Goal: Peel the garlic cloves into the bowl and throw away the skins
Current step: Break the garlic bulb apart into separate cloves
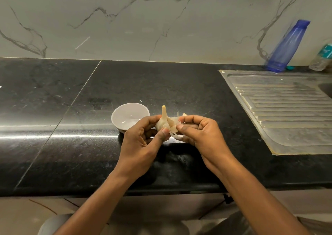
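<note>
Garlic bulb (pixel 163 121) between left hand (pixel 142 142), right hand (pixel 203 135)

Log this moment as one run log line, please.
step: peeling | left hand: grips garlic bulb | right hand: pinches loose skin | bowl: on counter, no cloves visible

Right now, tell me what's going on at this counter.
A person is peeling garlic over the black counter. The left hand holds the garlic bulb, stem up, while the right hand pinches loose skin at its side. The white bowl sits just behind the left hand and looks empty, so no peeled cloves are in it yet. A blue bottle stands beyond the sink on the right.
</note>
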